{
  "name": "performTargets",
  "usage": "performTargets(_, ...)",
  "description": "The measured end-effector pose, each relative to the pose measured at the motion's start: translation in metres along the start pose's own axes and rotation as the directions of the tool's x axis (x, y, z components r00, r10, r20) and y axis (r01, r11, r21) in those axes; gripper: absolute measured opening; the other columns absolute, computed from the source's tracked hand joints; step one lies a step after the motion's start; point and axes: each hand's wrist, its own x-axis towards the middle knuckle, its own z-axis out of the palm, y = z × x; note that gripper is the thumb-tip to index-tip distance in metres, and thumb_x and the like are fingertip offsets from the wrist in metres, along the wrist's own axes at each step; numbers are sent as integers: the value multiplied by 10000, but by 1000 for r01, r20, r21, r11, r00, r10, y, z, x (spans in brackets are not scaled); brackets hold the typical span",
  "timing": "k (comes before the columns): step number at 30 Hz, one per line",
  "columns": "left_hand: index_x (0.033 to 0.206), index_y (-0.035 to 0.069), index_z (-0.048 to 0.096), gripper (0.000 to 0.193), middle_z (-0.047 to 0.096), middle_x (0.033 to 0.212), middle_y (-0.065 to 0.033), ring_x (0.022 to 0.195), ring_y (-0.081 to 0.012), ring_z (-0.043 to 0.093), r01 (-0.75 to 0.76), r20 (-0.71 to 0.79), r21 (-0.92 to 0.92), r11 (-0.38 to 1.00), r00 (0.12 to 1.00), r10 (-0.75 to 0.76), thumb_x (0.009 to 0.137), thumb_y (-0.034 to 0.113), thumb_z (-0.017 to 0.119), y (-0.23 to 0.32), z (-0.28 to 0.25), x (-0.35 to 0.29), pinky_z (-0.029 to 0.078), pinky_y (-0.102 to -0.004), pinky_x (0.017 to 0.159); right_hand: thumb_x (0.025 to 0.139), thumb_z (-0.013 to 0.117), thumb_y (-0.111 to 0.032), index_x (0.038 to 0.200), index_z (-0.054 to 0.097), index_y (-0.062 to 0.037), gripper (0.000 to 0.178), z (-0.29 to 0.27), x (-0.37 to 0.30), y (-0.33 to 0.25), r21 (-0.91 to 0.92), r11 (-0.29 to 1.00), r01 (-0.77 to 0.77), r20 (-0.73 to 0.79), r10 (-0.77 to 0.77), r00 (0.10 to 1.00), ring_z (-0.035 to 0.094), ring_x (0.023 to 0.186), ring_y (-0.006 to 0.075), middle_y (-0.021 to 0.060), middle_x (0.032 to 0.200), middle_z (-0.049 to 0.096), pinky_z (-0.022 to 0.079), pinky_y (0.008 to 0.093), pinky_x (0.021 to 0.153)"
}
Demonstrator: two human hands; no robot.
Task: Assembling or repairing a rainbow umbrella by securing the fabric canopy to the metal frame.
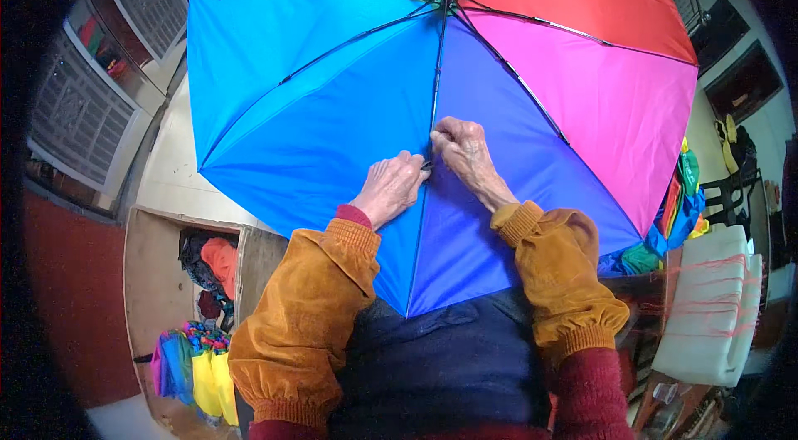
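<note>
The open rainbow umbrella [403, 91] is spread in front of the person, inner side facing them, its lowest tip over dark clothing [449, 365]. The left hand [394, 187] is pinched on the black rib [437, 78] between the blue and violet panels; the right hand [465, 152], just above, has fingers curled closed at that rib, whether gripping rib or cloth cannot be told.

Rainbow-panelled umbrella [395, 99] in green, blue, purple, pink, red, orange and yellow, plus mustard-brown sleeve covers [303, 311].
</note>
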Motion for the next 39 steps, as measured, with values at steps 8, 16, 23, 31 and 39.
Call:
performTargets(8, 748, 19, 539, 142, 556, 695, -168, 649, -353, 567, -37, 27, 24, 999, 999, 36, 814, 144, 558, 0, 0, 5, 439, -449, 552, 804, 528, -59, 774, 581, 42, 118, 3, 0, -4, 5, 999, -47, -8, 47, 999, 491, 490, 114, 66, 609, 548, 407, 268, 448)
performTargets(16, 743, 1, 590, 141, 558, 615, -119, 525, -271, 549, 82, -66, -253, 964, 993, -101, 793, 133, 584, -5, -5, 11, 433, -352, 496, 829, 528, -79, 696, 557, 25, 172, -16, 8, -14, 507, 841, -191, 32, 203, 979, 450, 448, 87, 45, 596, 514, 402, 248, 403)
performTargets(23, 833, 14, 582, 200, 498, 612, -9, 446, -76, 413, 319, 132, -873, 368, 882, -452, 852, 213, 572, -5, -29, 16, 319, -242, 380, 843, 515, -88, 688, 536, 6, 183, -23, 11, -16, 581, 767, -272, 62, 292, 954, 437, 431, 85, 49, 600, 510, 396, 245, 383)
performTargets(31, 903, 47, 547, 222, 468, 618, 13, 420, -33, 326, 144, 228, -974, -177, 662, -714, 862, 262, 583, -17, -40, 18, 224, -193, 344, 851, 524, -97, 776, 529, -2, 121, -52, 16, -8, 680, 699, -220, -79, 368, 926, 417, 423, 83, 57, 604, 514, 406, 247, 395)
performTargets(39, 840, 80, 552, 182, 440, 601, 43, 424, -30, 323, 125, 102, -992, -33, 607, -788, 840, 251, 612, -3, -44, 21, 226, -186, 352, 812, 543, -85, 764, 573, 8, 108, -53, 11, -10, 416, 881, -226, 35, 233, 972, 459, 454, 112, 42, 592, 517, 423, 261, 445)
